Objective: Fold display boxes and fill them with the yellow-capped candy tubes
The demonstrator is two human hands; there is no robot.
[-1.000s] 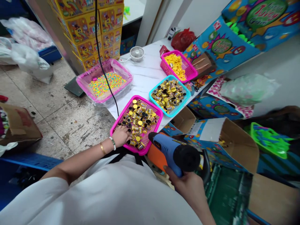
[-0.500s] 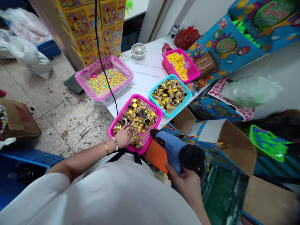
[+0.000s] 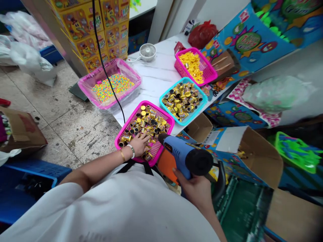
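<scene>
My left hand lies in the near pink basket, fingers spread flat over several small gold-wrapped canisters. My right hand is closed round the grip of a blue heat gun, whose nozzle points toward that basket's near right corner. A black cord hangs down past the basket's far left side.
A turquoise basket of the same canisters sits beyond, a pink basket of yellow pieces behind it, a tub of coloured candy beads at the left, a small white fan further back. Open cardboard boxes stand at the right.
My left hand has slid rightward and further in over the canisters, from the basket's near left edge toward its middle. The heat gun has shifted slightly left with the view.
</scene>
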